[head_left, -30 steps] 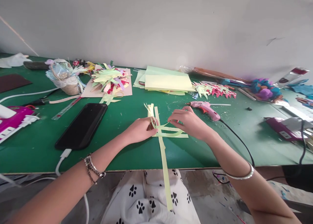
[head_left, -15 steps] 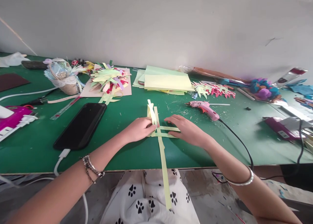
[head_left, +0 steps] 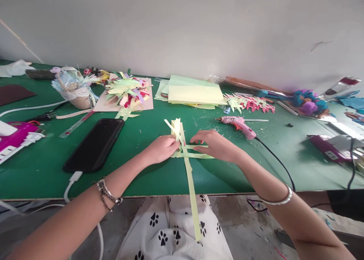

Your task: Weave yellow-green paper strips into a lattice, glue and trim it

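Pale yellow-green paper strips [head_left: 189,176] cross one another at the middle of the green table, one long strip hanging over the front edge onto my lap. My left hand [head_left: 163,149] pinches the strips at the left of the crossing, where several short ends stick up and curl. Close by on the right, my right hand [head_left: 217,145] curves over two strips [head_left: 203,156] that run sideways, its fingers apart. Whether its fingertips touch the paper I cannot tell.
A pink glue gun [head_left: 238,126] lies right of my hands, its black cord trailing off the edge. A black phone [head_left: 94,144] charges at left. Behind are paper sheets [head_left: 196,94], a pile of cut strips [head_left: 126,91] and a woven paper chain [head_left: 250,102].
The short strip ends by my left hand have spread and bent to the left. My right hand has lifted and shifted slightly, showing more of the lower sideways strip.
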The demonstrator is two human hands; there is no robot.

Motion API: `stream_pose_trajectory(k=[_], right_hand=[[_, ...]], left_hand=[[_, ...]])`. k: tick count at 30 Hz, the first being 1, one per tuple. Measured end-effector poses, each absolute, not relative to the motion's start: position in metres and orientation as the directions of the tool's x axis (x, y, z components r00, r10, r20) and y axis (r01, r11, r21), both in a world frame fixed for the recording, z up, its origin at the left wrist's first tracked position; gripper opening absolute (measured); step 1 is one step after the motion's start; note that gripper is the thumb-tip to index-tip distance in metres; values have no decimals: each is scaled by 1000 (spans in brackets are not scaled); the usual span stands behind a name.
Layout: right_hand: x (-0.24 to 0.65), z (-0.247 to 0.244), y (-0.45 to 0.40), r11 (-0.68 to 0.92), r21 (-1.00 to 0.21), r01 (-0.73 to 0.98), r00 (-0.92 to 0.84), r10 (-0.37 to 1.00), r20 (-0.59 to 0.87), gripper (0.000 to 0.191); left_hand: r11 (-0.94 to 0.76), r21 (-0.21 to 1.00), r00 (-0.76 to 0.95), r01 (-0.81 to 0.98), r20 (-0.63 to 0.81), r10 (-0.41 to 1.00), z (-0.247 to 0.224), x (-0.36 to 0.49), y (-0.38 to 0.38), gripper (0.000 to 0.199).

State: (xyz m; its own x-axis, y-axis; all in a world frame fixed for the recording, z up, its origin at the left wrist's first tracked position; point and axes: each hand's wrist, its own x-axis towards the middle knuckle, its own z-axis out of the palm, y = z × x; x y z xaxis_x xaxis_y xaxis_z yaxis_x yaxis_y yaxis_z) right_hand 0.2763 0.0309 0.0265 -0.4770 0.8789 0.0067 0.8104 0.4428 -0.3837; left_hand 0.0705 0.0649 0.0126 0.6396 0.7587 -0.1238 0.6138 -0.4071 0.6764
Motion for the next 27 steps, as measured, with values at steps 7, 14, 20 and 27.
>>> stream_pose_trajectory(k=[7, 14, 20, 27], right_hand=[[260, 9, 79, 469, -493, 733, -483, 869, 109, 52], [247, 9, 83, 433, -520, 736, -465, 882, 77, 42], [250, 14, 87, 328, -659, 677, -337, 934, 118, 16], [273, 39, 113, 242, -739, 629, -173, 970, 171, 18]], left_hand=[[-455, 650, 662, 608, -100, 742, 14, 71, 65, 38], [-465, 645, 665, 606, -89, 742, 15, 70, 64, 36], [-449, 655, 663, 608, -108, 741, 16, 71, 63, 35], [-444, 637, 652, 630, -122, 749, 16, 71, 62, 35]])
